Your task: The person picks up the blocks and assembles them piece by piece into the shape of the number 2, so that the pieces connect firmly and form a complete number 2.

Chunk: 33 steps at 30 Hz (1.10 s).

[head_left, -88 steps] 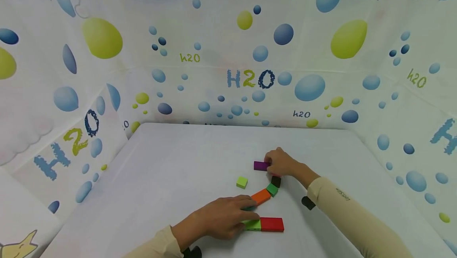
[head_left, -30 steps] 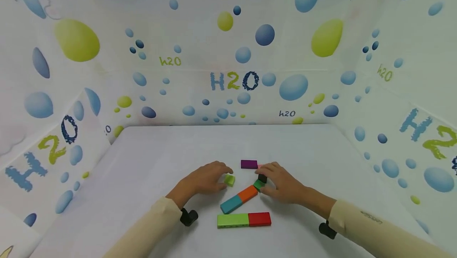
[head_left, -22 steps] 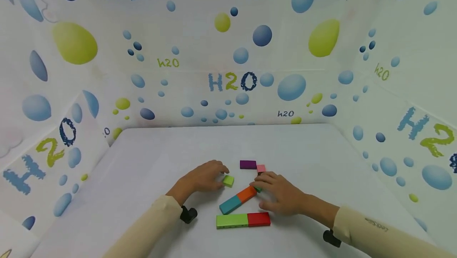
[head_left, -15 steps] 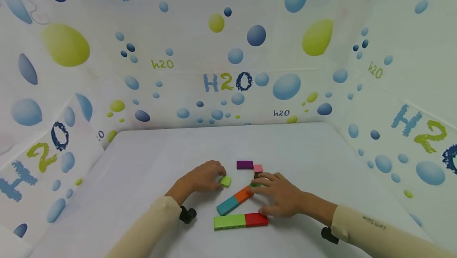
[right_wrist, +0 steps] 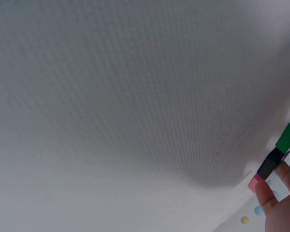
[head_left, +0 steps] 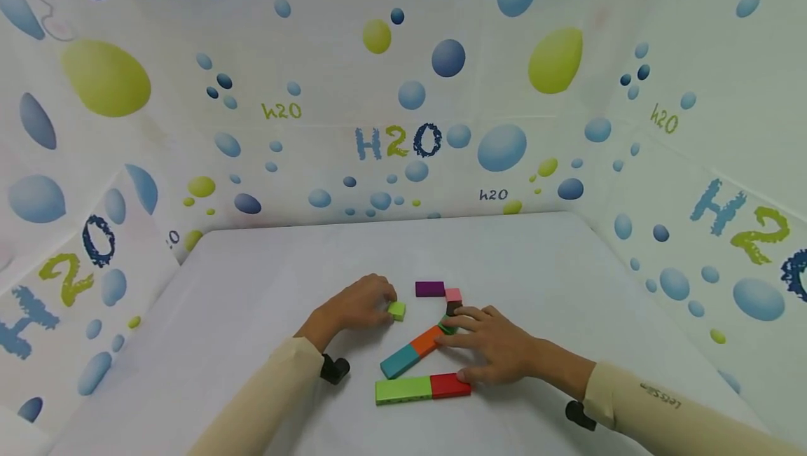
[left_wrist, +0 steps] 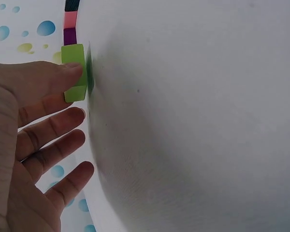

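Observation:
My left hand pinches a small lime-green block between thumb and index finger; the other fingers spread apart in the left wrist view. Fingers extended, my right hand lies over the right end of a bent row of blocks, partly hiding it. That row has a teal block, an orange block, a green block, a black block, a pink block and a purple block. The right thumb is at the end of a red block, which adjoins a long lime-green block.
The blocks lie on a white table. Behind and beside it hangs a white curtain printed with blue and green drops. Black wrist cameras show below both sleeves.
My left hand has gone from the long lime-green block to the small one, now shifted slightly away. My right hand has come back from the purple and pink blocks toward the orange and red ones.

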Available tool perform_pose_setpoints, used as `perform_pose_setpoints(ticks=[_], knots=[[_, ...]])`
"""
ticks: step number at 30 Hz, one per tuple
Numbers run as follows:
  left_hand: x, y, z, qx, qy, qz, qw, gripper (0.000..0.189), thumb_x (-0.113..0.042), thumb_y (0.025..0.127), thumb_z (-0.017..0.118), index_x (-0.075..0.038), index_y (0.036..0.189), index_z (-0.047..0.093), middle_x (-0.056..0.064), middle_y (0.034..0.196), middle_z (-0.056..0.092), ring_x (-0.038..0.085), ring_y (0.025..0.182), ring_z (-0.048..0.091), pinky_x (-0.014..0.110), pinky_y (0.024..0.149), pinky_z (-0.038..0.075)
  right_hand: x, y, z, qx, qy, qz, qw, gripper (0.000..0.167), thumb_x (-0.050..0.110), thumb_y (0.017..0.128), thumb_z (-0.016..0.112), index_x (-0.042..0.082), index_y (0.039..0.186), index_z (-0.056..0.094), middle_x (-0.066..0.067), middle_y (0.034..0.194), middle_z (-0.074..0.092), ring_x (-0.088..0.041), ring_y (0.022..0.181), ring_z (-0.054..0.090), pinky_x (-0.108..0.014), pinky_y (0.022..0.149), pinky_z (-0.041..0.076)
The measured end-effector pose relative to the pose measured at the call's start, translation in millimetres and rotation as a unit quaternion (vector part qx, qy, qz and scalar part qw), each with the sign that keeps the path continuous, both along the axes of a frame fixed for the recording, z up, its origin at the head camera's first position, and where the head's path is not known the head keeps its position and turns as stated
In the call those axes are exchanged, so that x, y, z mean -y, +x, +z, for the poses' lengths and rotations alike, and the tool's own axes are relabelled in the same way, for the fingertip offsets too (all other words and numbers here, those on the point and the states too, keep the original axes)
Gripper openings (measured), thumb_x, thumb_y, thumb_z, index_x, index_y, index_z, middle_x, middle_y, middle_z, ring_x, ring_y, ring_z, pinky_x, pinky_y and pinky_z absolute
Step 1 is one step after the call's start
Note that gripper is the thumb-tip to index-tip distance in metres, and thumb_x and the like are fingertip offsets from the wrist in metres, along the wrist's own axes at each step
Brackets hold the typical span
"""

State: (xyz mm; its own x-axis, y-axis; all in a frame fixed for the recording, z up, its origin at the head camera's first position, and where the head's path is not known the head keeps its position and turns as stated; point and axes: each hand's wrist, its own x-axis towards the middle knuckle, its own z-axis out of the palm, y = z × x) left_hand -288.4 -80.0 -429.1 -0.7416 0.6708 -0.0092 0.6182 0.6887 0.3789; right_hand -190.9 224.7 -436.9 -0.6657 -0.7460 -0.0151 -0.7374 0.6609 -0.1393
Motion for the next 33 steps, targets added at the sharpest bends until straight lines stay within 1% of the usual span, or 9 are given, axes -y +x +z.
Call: perform_pose_setpoints(ticks=[5,10,14,18,23,28,33], knots=[[-4.5,-6.5,2.7,0.001,0.009,-0.001,1.0000,0.025,-0.015,0.089,0.074,-0.008,0.112,0.073,0.003,0.112,0.066,0.022,0.107,0.055,0.044,0.102,0.048,-1.3,0.3,-0.5,-0.002,-0.005,0.000,1.0000,0.059,0.056,0.096,0.056,0.035,0.151,0.049,0.000,0.156,0.045,-0.030,0.146,0.034,-0.057,0.106,0.040],[-8.1,-18.2,-2.4,0.001,0.014,0.002,0.9999,0.025,-0.015,0.089,0.074,-0.008,0.114,0.073,0.003,0.114,0.065,0.022,0.112,0.054,0.044,0.105,0.046,-1.8,1.0,-0.9,0.006,-0.012,-0.010,0.9999,0.059,0.055,0.095,0.057,0.036,0.151,0.049,0.000,0.157,0.043,-0.030,0.146,0.033,-0.057,0.107,0.039],[-10.4,-25.2,-6.7,-0.004,0.025,0.005,0.9997,0.026,-0.014,0.087,0.075,-0.007,0.112,0.074,0.003,0.112,0.065,0.023,0.112,0.053,0.044,0.105,0.046,-2.1,2.0,-1.9,0.017,-0.014,-0.014,0.9996,0.059,0.053,0.095,0.058,0.036,0.151,0.049,0.000,0.158,0.043,-0.030,0.147,0.032,-0.057,0.107,0.039],[-12.7,-27.5,-6.4,0.008,0.030,0.015,0.9994,0.027,-0.014,0.086,0.075,-0.008,0.112,0.074,0.003,0.113,0.064,0.023,0.112,0.052,0.044,0.105,0.046,-0.6,2.2,-2.0,0.025,-0.013,-0.013,0.9995,0.058,0.052,0.096,0.058,0.036,0.151,0.048,0.000,0.158,0.043,-0.030,0.148,0.031,-0.058,0.108,0.039],[-16.1,-29.7,-4.4,0.026,0.031,0.021,0.9990,0.028,-0.011,0.087,0.074,-0.008,0.115,0.073,0.003,0.113,0.064,0.023,0.113,0.052,0.044,0.105,0.046,2.7,1.5,-1.3,0.024,-0.001,-0.011,0.9996,0.059,0.053,0.096,0.057,0.037,0.152,0.046,0.001,0.158,0.043,-0.030,0.148,0.030,-0.058,0.110,0.038],[-20.3,-33.5,-6.2,0.037,0.032,0.024,0.9985,0.028,-0.011,0.088,0.073,-0.009,0.116,0.072,0.000,0.108,0.065,0.022,0.109,0.052,0.042,0.102,0.049,3.8,2.0,0.2,0.025,0.006,-0.014,0.9996,0.059,0.052,0.096,0.058,0.036,0.152,0.047,0.001,0.157,0.044,-0.030,0.149,0.030,-0.057,0.110,0.038],[-23.9,-34.7,-7.6,0.046,0.035,0.031,0.9979,0.029,-0.010,0.089,0.071,-0.009,0.118,0.071,0.001,0.110,0.064,0.022,0.108,0.052,0.044,0.102,0.049,2.2,2.8,1.3,0.028,0.006,-0.018,0.9994,0.060,0.051,0.096,0.059,0.036,0.152,0.047,0.001,0.157,0.044,-0.030,0.149,0.030,-0.058,0.111,0.038]])
